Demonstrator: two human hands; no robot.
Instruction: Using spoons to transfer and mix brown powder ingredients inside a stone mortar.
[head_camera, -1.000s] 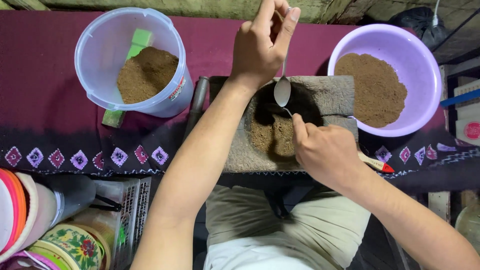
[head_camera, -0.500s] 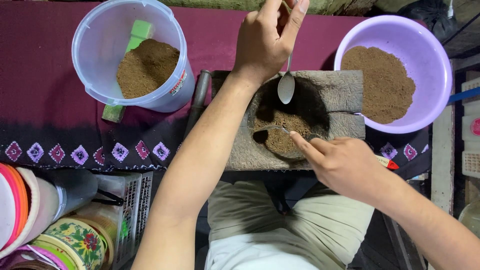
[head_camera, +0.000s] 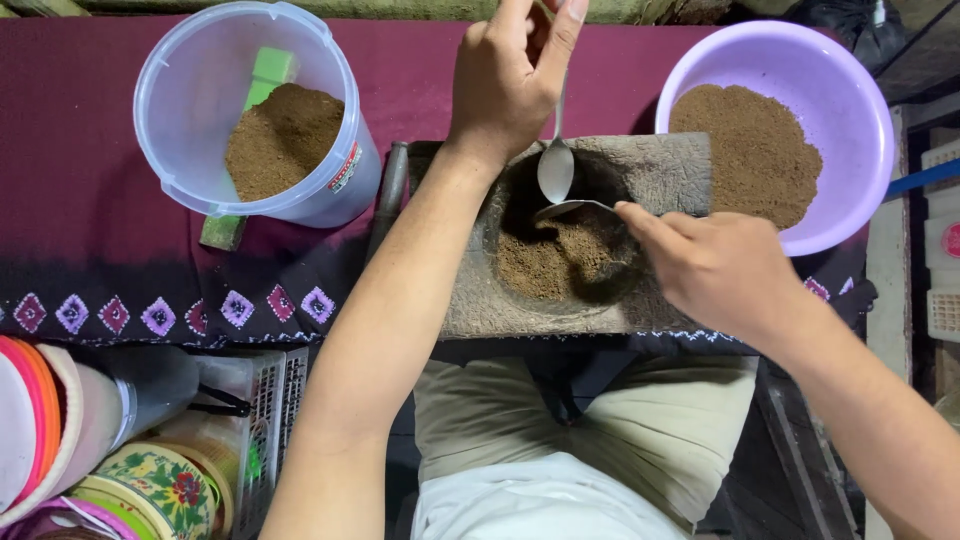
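Observation:
My left hand (head_camera: 510, 75) pinches the handle of a metal spoon (head_camera: 555, 168), its bowl hanging over the far rim of a stone mortar block (head_camera: 665, 170). My right hand (head_camera: 715, 265) grips a second spoon (head_camera: 570, 208), whose bowl lies level above the brown powder (head_camera: 555, 260) in the mortar's round hollow. The two spoon bowls nearly touch. Both forearms reach in from the bottom of the view.
A clear plastic bucket (head_camera: 190, 110) with brown powder and a green scoop (head_camera: 268, 75) stands at the back left. A lilac basin (head_camera: 850, 80) of brown powder sits at the right. A dark pestle (head_camera: 390, 195) lies left of the mortar. Plates, tins and a basket (head_camera: 255, 400) crowd the lower left.
My right hand has moved from the mortar's near side up to its right side, bringing its spoon up beside the left hand's spoon. The left hand stayed nearly still.

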